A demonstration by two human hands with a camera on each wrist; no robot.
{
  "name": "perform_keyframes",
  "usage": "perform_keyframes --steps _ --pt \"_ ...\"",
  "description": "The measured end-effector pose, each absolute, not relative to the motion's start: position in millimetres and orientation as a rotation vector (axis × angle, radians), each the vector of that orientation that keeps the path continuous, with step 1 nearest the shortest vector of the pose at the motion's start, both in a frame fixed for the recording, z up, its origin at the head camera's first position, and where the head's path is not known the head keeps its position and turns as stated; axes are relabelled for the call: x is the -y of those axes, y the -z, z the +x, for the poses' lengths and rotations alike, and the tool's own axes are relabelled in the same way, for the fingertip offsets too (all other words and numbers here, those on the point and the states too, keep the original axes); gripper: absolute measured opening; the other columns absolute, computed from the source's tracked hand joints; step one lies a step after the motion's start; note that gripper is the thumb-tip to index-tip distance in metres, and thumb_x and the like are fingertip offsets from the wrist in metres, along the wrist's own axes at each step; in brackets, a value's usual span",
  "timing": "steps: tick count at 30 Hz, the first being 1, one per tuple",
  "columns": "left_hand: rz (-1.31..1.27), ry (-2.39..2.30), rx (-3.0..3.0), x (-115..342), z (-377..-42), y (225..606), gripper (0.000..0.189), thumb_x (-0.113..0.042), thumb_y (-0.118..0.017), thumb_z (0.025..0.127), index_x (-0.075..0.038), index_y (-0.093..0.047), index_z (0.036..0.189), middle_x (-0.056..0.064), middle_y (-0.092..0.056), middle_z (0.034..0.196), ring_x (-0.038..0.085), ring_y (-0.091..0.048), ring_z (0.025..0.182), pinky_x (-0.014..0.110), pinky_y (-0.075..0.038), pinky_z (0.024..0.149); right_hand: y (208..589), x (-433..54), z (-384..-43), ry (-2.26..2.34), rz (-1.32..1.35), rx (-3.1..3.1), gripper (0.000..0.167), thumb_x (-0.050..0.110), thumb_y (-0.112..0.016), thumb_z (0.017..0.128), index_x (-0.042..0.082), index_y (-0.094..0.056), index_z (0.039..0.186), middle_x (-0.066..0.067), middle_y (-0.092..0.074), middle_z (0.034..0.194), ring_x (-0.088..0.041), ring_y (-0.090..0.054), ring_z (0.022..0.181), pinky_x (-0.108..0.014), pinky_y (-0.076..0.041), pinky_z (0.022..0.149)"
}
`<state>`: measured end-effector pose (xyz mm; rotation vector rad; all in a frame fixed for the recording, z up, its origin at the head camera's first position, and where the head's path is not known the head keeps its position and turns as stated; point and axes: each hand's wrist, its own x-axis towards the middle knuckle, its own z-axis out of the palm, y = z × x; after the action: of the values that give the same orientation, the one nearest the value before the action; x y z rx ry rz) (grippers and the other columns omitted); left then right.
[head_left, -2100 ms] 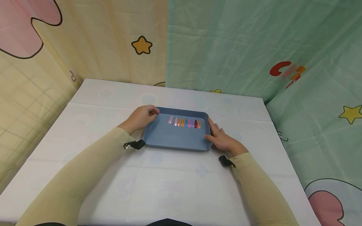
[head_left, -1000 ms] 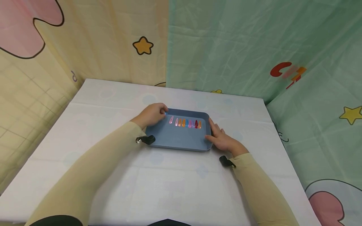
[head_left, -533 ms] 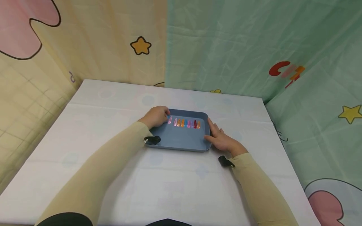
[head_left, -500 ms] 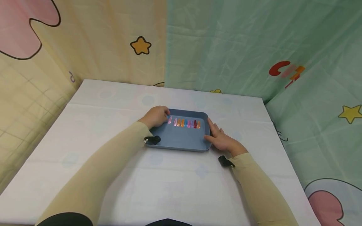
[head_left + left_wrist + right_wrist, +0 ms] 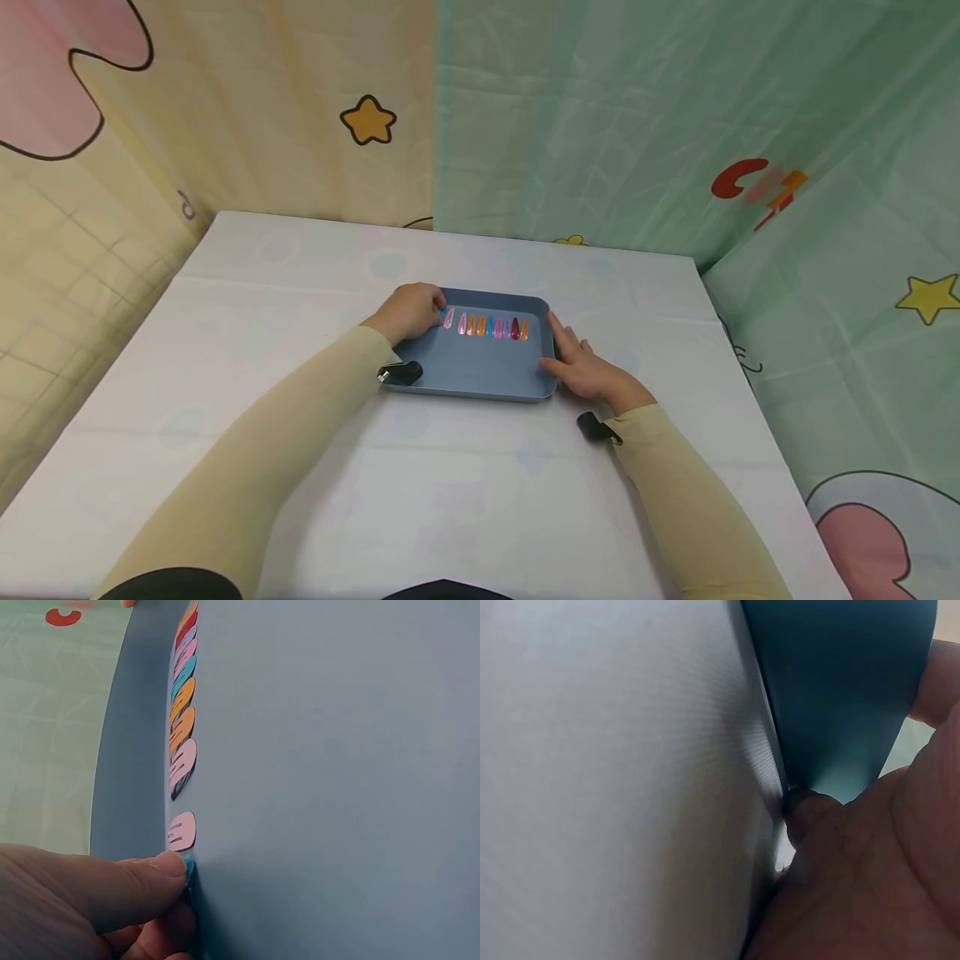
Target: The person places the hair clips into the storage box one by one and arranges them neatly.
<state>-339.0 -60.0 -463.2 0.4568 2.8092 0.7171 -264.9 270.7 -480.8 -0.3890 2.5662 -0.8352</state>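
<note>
A blue-grey tray (image 5: pixel 476 371) lies on the table, with a row of colourful snap hair clips (image 5: pixel 497 327) along its far side. At the row's left end, my left hand (image 5: pixel 411 310) pinches a blue hair clip (image 5: pixel 190 868) between thumb and fingers, against the tray floor. Most of that clip is hidden by the fingertips. Just beside it lies a pink hair clip (image 5: pixel 181 831), set a little apart from the rest. My right hand (image 5: pixel 588 368) rests against the tray's right side, fingers stretched along the outer wall and thumb at the rim.
A white cloth with faint prints covers the table (image 5: pixel 450 492). Printed curtains (image 5: pixel 600 125) hang behind it and on both sides. A small black wrist camera (image 5: pixel 597 428) sits at the right cuff, and another black wrist camera (image 5: pixel 401 373) overhangs the tray's near left corner.
The left hand has moved right from the tray's far left corner to the row's left end, bringing the blue hair clip beside the pink one. The right hand stays at the tray's side.
</note>
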Motion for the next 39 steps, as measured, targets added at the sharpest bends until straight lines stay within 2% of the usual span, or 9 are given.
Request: perform_keyframes --steps 18,28,34,39 --pt "0.484 -0.672 -2.828 60.2 -338.0 463.7 0.022 -0.015 -0.073 0.099 -0.006 -0.072 0.118 0.009 -0.072 0.105 0.025 -0.063 0.098 0.04 -0.052 0.092 482.0 -271.2 -265.1 0.841 -0.399 -2.569 0.088 0.038 -0.048 0.11 0.018 0.016 0.168 -0.016 0.007 0.178 -0.043 0.011 0.163 -0.064 0.01 0.127" --pt "0.468 -0.644 -2.826 60.3 -334.0 460.4 0.025 -0.015 -0.073 0.099 -0.004 -0.073 0.121 0.01 -0.073 0.112 0.026 -0.064 0.103 0.042 -0.052 0.097 481.4 -270.2 -264.6 0.859 -0.406 -2.566 0.088 0.037 -0.048 0.11 0.018 0.016 0.168 -0.016 0.006 0.178 -0.043 0.011 0.163 -0.064 0.01 0.127" --pt "0.475 -0.655 -2.829 62.1 -334.1 461.0 0.025 -0.012 -0.068 0.101 -0.004 -0.072 0.124 0.01 -0.072 0.109 0.026 -0.064 0.103 0.043 -0.052 0.097 481.0 -270.2 -264.6 0.847 -0.401 -2.561 0.088 0.038 -0.048 0.11 0.019 0.015 0.168 -0.016 0.006 0.177 -0.043 0.011 0.163 -0.063 0.01 0.128" --pt "0.461 -0.7 -2.817 63.0 -333.0 459.9 0.026 -0.011 -0.062 0.103 -0.004 -0.071 0.127 0.012 -0.072 0.114 0.027 -0.064 0.108 0.045 -0.051 0.102 481.3 -270.5 -264.4 0.832 -0.396 -2.569 0.089 0.039 -0.048 0.11 0.019 0.015 0.169 -0.016 0.006 0.178 -0.043 0.011 0.163 -0.063 0.01 0.128"
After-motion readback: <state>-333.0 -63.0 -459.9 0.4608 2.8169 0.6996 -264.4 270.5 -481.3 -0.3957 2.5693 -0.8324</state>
